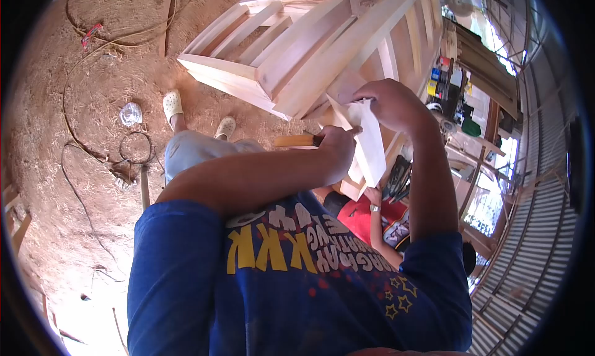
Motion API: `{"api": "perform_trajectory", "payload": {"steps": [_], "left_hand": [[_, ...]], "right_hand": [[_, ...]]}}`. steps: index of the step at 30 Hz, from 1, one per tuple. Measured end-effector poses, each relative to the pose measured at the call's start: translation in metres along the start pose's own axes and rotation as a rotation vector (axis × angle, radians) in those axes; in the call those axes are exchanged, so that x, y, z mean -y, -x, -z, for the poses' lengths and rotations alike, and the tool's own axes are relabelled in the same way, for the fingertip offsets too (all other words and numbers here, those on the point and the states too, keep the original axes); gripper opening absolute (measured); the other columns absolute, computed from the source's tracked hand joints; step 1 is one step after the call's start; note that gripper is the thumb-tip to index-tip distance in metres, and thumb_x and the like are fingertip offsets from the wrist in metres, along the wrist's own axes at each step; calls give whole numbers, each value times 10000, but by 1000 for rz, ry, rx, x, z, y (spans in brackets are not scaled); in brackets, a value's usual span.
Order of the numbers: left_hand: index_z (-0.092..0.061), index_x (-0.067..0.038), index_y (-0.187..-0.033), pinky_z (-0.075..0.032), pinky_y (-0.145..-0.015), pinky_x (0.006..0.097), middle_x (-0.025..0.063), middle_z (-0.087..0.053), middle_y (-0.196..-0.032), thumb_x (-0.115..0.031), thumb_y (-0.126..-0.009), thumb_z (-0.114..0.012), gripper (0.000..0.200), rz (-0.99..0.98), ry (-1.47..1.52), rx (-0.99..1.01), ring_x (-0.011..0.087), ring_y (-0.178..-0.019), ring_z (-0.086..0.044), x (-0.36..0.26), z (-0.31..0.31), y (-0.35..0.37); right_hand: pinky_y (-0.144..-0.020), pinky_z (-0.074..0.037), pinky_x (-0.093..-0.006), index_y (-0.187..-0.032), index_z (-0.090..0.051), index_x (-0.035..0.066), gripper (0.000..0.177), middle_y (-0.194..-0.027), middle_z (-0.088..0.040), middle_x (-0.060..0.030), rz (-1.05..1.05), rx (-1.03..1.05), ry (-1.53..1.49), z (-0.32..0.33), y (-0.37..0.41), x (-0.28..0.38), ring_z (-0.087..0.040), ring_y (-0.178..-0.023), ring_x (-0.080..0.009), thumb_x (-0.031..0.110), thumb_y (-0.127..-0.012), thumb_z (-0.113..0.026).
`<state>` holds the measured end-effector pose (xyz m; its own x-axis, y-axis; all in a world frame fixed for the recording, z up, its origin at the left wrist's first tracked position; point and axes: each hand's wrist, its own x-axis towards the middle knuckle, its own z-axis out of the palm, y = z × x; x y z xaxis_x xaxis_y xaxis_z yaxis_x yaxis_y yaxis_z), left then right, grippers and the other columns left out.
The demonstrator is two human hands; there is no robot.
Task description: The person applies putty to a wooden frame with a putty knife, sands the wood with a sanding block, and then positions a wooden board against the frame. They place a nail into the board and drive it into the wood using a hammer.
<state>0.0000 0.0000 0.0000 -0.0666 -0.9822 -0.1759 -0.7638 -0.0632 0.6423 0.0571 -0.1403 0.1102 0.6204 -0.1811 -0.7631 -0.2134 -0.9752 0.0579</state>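
My left hand (pixel 338 149) is closed around a tool with an orange handle (pixel 294 141), held low in front of a pale wooden board (pixel 370 146). The tool's working end is too small to make out. At the board's upper end, my right hand (pixel 385 103) is bent over the edge, fingers wrapped round it and partly hidden. A co-worker's hand (pixel 372 195), with a watch at the wrist, touches the board's lower end. Beyond the board stands a large pale wooden frame (pixel 266 83) with parallel slats.
The co-worker in a red shirt (pixel 367 223) is close by on the right. Cables (pixel 69 102) and a clear plastic bag (pixel 131 114) lie on the dirt floor at left. Tools and containers (pixel 437 83) stand at right, near stacked planks (pixel 486 65).
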Motion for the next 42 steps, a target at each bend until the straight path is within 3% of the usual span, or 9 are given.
{"api": "perform_trajectory", "payload": {"steps": [2, 5, 8, 12, 17, 20, 26, 33, 42], "left_hand": [[-680, -89, -1388, -540, -682, 390, 114, -456, -1624, -264, -846, -774, 578, -43, 24, -31, 214, -848, -756, 5, 1, -4], [-552, -86, -1513, -542, -667, 366, 71, -602, -1485, -230, -823, -779, 740, -30, 61, -39, 197, -915, -757, 8, -6, -1], [-531, -80, -1527, -518, -664, 341, 24, -720, -1234, -205, -816, -783, 764, 31, 73, -158, 177, -838, -740, 3, -21, -12], [-410, -97, -1604, -534, -694, 348, 26, -757, -1007, -184, -808, -788, 885, 152, 126, -93, 193, -822, -740, -5, -15, -5], [-349, -123, -1640, -556, -711, 360, 27, -753, -868, -150, -816, -775, 928, 282, 77, -103, 214, -789, -745, -25, -8, -4], [-328, -149, -1644, -592, -634, 373, 70, -744, -774, -296, -919, -725, 839, 313, 70, -215, 249, -701, -754, -31, -13, -6], [-377, -246, -1628, -619, -665, 378, 79, -759, -801, -279, -966, -672, 725, 456, 33, -239, 249, -711, -769, -45, -16, -14], [-398, -263, -1618, -614, -654, 382, 85, -758, -799, -242, -963, -649, 702, 505, 59, -312, 267, -697, -766, -57, -15, -12], [-380, -246, -1622, -599, -680, 392, 63, -755, -784, -228, -942, -649, 732, 522, -52, -312, 248, -711, -768, -58, -24, -16]], "right_hand": [[-948, -538, -403, -1170, -760, 59, 424, -1161, -740, -197, 43, -71, -50, 13, -7, -16, -700, -1058, -373, -112, -841, -554], [-916, -543, -403, -1163, -760, 57, 426, -1143, -746, -186, 182, -138, 12, 19, -23, -21, -703, -1036, -376, -120, -840, -547], [-975, -532, -393, -1160, -758, 49, 437, -1142, -745, -184, 213, -93, -13, 21, -38, -32, -694, -1063, -365, -130, -840, -522], [-1050, -507, -373, -1170, -753, 35, 437, -1166, -744, -169, 323, -63, -58, 18, -47, -44, -681, -1122, -349, -125, -845, -508], [-1021, -521, -400, -1269, -732, 81, 447, -1233, -730, -143, 467, -115, -110, -7, -56, -80, -670, -1143, -329, -51, -882, -553], [-1038, -517, -394, -1327, -698, 76, 488, -1299, -694, -142, 533, -212, -51, -20, -47, -89, -655, -1170, -333, -63, -883, -551], [-988, -514, -384, -1357, -678, 66, 576, -1237, -688, -149, 525, -231, -35, -37, -33, -99, -665, -1109, -330, -132, -830, -556], [-909, -511, -427, -1337, -690, 67, 543, -1116, -670, -154, 495, -260, 85, -35, -19, -99, -647, -1008, -356, -105, -838, -565], [-914, -524, -439, -1239, -733, 52, 472, -1074, -672, -151, 532, -269, 281, -29, -8, -101, -651, -1031, -362, -87, -818, -571]]}}
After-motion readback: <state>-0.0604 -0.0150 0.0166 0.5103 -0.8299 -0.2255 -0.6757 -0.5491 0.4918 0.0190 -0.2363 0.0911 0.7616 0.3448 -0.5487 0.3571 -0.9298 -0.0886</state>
